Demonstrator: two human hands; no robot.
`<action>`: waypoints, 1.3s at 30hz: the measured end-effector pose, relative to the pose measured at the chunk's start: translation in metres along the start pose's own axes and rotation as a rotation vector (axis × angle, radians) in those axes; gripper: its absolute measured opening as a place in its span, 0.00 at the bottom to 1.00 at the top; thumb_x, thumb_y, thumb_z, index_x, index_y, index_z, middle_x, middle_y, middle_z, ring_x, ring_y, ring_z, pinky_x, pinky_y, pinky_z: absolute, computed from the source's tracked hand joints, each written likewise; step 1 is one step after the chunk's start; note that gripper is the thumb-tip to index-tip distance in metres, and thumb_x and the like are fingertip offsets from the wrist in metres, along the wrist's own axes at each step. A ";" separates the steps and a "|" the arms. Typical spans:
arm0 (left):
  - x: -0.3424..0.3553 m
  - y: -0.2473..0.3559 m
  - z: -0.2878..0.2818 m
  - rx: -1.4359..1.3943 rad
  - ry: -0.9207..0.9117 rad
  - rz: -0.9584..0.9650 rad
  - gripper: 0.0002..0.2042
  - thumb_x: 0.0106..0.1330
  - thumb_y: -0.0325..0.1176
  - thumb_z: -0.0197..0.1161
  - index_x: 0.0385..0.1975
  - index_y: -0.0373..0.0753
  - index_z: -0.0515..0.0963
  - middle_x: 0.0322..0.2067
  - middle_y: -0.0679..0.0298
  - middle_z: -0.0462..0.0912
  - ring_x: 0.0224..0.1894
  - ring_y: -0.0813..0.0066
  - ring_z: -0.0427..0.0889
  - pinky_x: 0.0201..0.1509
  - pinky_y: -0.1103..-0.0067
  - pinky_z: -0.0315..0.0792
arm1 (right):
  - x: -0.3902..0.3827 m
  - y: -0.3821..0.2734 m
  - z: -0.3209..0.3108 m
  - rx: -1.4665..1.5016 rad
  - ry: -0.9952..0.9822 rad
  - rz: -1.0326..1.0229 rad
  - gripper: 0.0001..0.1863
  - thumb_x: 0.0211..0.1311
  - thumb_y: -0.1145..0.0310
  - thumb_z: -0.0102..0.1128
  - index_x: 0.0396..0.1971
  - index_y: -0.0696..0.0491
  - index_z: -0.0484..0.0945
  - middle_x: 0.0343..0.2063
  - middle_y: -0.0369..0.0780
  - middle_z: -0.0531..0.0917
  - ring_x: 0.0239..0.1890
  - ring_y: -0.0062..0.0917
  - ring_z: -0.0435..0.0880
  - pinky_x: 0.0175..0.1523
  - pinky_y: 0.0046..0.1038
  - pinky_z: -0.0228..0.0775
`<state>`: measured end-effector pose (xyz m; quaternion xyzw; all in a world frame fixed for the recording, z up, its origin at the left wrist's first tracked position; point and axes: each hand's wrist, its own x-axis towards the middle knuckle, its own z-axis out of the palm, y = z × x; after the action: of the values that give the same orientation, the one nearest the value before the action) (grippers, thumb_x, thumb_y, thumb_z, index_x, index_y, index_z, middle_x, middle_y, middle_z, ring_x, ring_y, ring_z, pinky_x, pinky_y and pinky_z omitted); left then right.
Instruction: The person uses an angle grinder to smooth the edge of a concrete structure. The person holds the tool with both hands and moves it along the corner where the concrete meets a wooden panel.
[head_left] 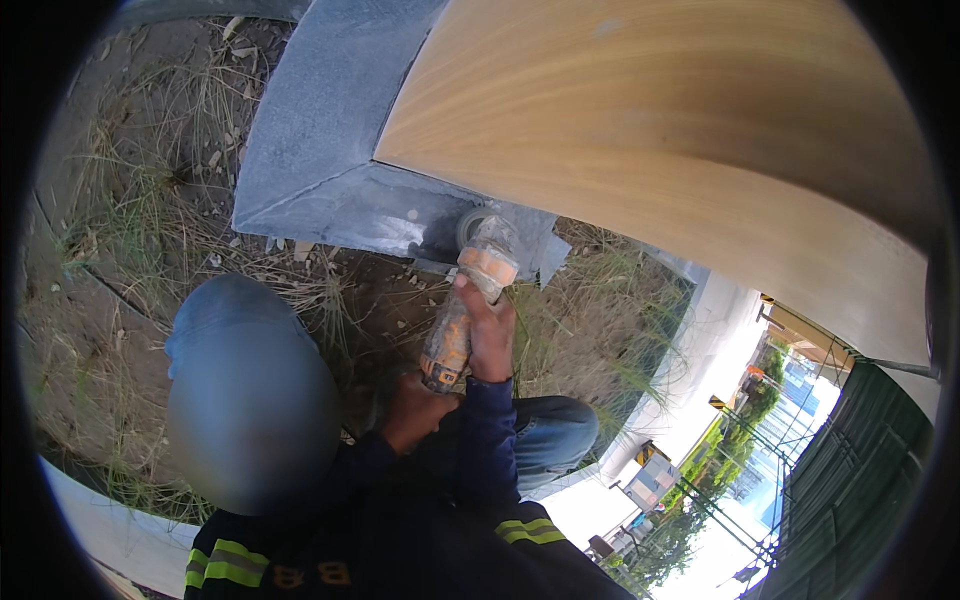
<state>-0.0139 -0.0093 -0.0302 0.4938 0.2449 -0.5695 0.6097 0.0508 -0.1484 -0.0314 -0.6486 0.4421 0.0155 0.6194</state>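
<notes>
My left hand and my right hand are out of view. A co-worker (330, 540) in a dark jacket with reflective stripes sits bent below me. One of their hands (488, 340) is wrapped round the neck of a dusty orange power tool (448, 335), apparently a grinder, and the other (410, 410) is at its rear end. The tool's round guarded head (478, 228) is at the lower edge of a grey plinth (310, 110), where a jagged piece sticks out to the right. Whether it touches the surface I cannot tell.
A large tan curved panel (640, 100) rises from the plinth. Dirt with dry grass (150, 150) surrounds the co-worker, bordered by a pale curb (100, 510). At the right are dark green netting (850, 470), scaffolding, plants and a bright paved area.
</notes>
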 end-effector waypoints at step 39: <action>-0.003 -0.011 -0.018 0.073 0.034 0.129 0.13 0.56 0.33 0.75 0.37 0.33 0.82 0.23 0.64 0.82 0.19 0.77 0.80 0.23 0.76 0.72 | -0.005 0.017 0.006 0.077 -0.013 -0.010 0.20 0.62 0.63 0.75 0.48 0.60 0.84 0.39 0.36 0.87 0.39 0.19 0.83 0.46 0.28 0.76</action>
<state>-0.0204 0.0097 -0.0389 0.5399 0.2021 -0.5293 0.6225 0.0411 -0.1379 -0.0438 -0.6261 0.4353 -0.0004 0.6469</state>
